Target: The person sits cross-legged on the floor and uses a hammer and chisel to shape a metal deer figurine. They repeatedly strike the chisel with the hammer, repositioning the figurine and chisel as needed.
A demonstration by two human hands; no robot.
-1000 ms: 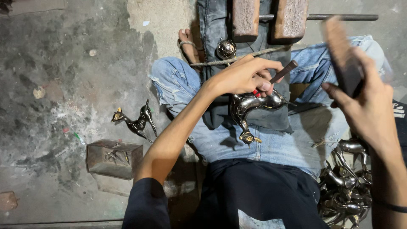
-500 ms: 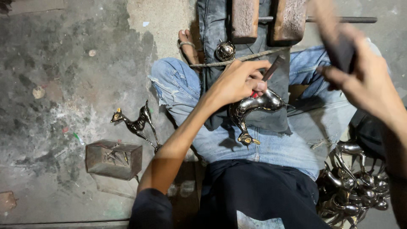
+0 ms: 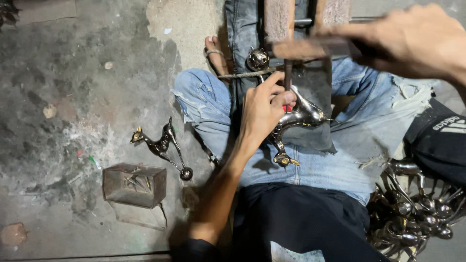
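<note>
Here, a polished metal animal figurine (image 3: 298, 119) is pinned by the left hand (image 3: 262, 109) against a folded denim pad (image 3: 310, 138) laid over the lap, between the knees of a person seated on the concrete floor (image 3: 73, 73); the fingers are closed around the figure's back, apparently so that the piece is kept steady, and a thin dark tool (image 3: 288, 75) is pinched upright at the fingertips above it. The right hand (image 3: 417, 41) is raised over the work at the upper right, closed around a blurred, flat brownish tool (image 3: 310, 48); what kind of tool it is cannot be told. A wooden frame (image 3: 279, 17) and a small metal ball (image 3: 257, 59) are seen just beyond the pad, near a bare foot (image 3: 214, 53). A second figurine (image 3: 160, 145) is left lying on the floor well to the left of the thigh, with a small metal box (image 3: 135, 184) just below it. A heap of similar shiny pieces (image 3: 417, 208) is crowded against the right hip. Open floor is left mostly on the left side; the right side is hemmed in by the heap and a dark cloth (image 3: 437, 140).
</note>
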